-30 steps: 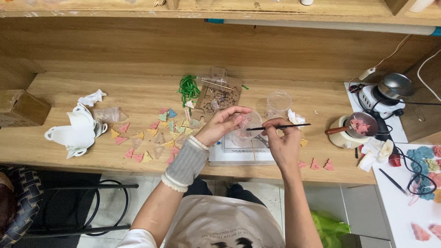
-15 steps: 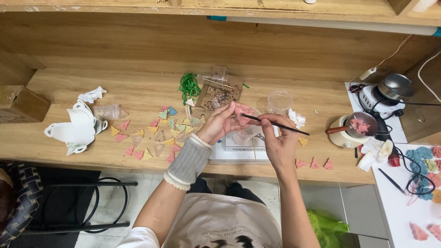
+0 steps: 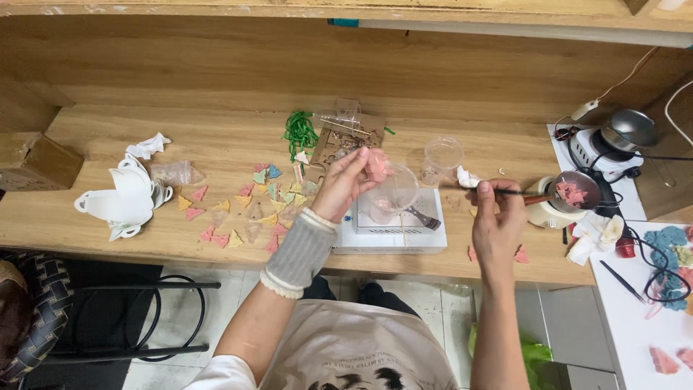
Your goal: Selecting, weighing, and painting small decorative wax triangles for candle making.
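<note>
A: Step? 
B: Colouring a piece. Left hand (image 3: 346,184) is pinching the pink piece (image 3: 377,165) over the cup (image 3: 393,193); right hand (image 3: 497,217) is clamping the brush (image 3: 505,192), tip reaching toward the wax pot (image 3: 574,193).

A: Next? 
B: Probably calling for a steady brush load, no drips.

A: Surroundings? 
B: Wooden tabletop (image 3: 216,137), scattered triangles (image 3: 245,209), white tray (image 3: 393,238), wood back wall.

Small pink piece (image 3: 377,165): pinched up off the bench, centre of scene, above a clear plastic cup (image 3: 393,193). Thin brush (image 3: 498,191): held roughly horizontal, right of centre, tip end toward a small pot (image 3: 577,189) holding pink material.
</note>
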